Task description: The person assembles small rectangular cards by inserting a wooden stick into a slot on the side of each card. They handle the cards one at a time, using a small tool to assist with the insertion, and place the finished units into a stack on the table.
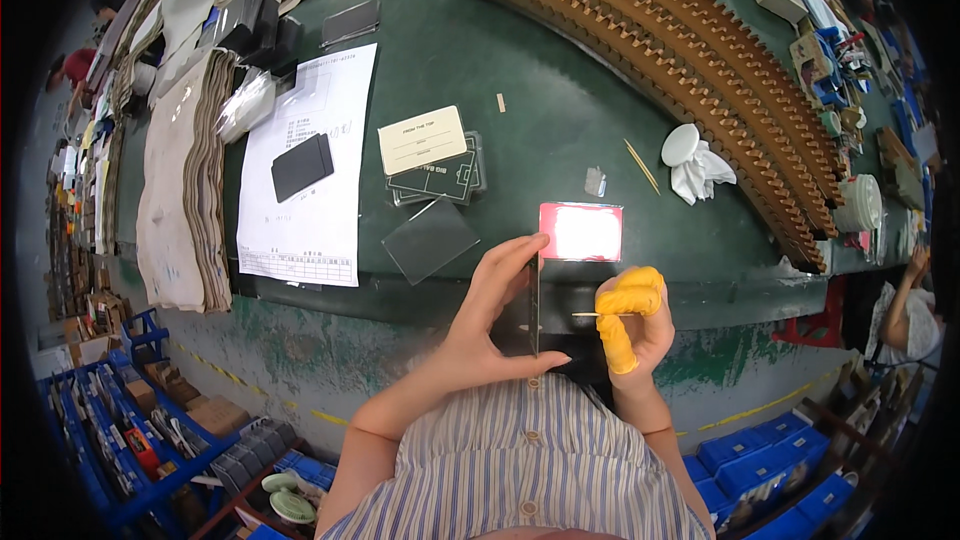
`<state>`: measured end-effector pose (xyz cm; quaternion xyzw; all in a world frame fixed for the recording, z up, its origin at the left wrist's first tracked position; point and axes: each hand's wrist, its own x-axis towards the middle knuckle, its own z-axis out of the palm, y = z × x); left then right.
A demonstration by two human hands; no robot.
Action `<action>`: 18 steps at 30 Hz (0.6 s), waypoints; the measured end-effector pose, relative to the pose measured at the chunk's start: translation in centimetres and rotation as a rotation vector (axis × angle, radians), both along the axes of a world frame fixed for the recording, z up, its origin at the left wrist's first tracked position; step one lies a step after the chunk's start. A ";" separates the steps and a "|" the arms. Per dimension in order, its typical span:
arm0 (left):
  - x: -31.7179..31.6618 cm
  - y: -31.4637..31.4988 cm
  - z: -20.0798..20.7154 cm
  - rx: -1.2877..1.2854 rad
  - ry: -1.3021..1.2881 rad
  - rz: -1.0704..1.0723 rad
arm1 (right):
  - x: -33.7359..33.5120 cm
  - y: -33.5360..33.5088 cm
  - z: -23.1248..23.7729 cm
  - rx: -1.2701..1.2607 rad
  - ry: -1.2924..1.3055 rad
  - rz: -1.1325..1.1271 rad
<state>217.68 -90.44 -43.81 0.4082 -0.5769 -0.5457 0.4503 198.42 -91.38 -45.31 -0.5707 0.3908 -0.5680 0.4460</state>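
My left hand [480, 325] grips a thin dark flat plate [534, 305] by its opposite edges, thumb at the near end and fingers at the far end. The plate is seen edge-on, so its faces are hidden. Yellow finger covers sit on several fingers of my right hand [640, 330], which pinches a thin wooden toothpick [585, 314]. Its tip points left toward the plate, apart from it. Just beyond my hands, a glossy red-edged card [548, 247] lies on the green table [540, 155], bright with glare.
A cream card [422, 140] rests on dark cards [470, 180], beside a transparent dark sheet [432, 240]. Printed paper [300, 225] bears black cards [302, 168]. Toothpicks [642, 166] and crumpled white cloth [705, 178] lie right, near long slotted wooden racks [690, 65]. Stacked sheets [185, 190] stand left.
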 end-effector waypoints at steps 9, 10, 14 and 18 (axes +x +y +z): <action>0.2 -0.3 0.5 -0.019 -0.009 0.019 | 0.3 0.9 0.7 -0.151 0.130 0.074; 0.2 -0.3 0.5 -0.016 -0.005 0.018 | 0.4 0.9 0.8 -0.141 0.130 0.079; 0.2 -0.3 0.6 -0.012 0.009 0.021 | 0.5 1.3 0.7 -0.110 0.151 0.089; 0.3 -0.3 0.6 -0.014 0.015 0.026 | 0.3 1.9 0.9 -0.077 0.207 0.087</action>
